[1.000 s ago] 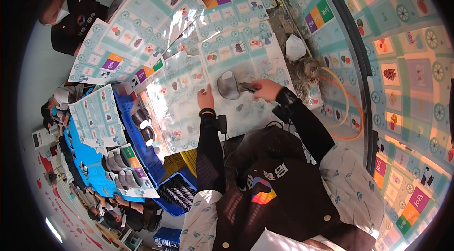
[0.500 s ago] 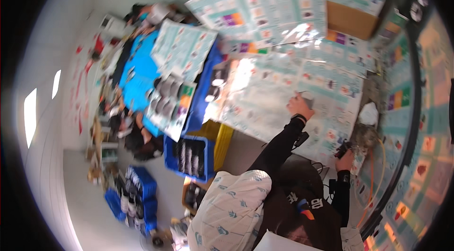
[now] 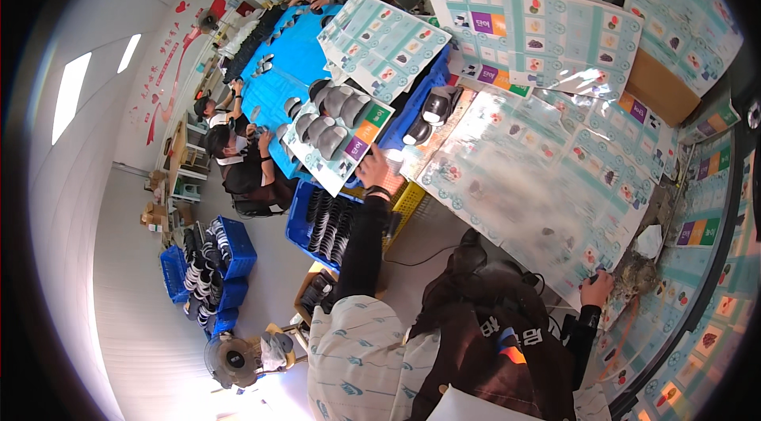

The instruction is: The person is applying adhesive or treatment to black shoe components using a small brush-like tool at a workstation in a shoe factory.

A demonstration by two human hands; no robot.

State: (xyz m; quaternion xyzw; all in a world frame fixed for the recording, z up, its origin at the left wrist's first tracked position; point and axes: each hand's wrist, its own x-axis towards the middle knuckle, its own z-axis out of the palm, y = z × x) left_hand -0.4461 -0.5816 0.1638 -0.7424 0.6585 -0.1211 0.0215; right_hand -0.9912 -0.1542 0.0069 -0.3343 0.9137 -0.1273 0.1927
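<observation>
My left hand (image 3: 374,172) reaches out to the left, at the near edge of a printed sheet (image 3: 327,177). Its fingers look stretched, and I make out nothing in them. Several grey, rounded shoe pieces (image 3: 323,135) lie on that sheet, just beyond the fingertips. Over at the right edge of the worktable, my right hand (image 3: 596,288) is closed on a small black tool, mostly hidden by the fingers. Between my hands spreads the table's printed covering (image 3: 523,175), with a greyish worn patch in its middle.
Black-and-white shoes (image 3: 436,106) sit by the table's left edge. Below stand a blue crate (image 3: 298,219) of stacked dark pieces and a yellow crate (image 3: 408,207). People work along a blue table (image 3: 277,80). A fan (image 3: 235,359) stands lower left; printed boards (image 3: 571,36) rise behind.
My left hand has moved left from the middle of the worktable to the sheet of grey pieces. The grey piece it held no longer shows in it. The view has shifted.
</observation>
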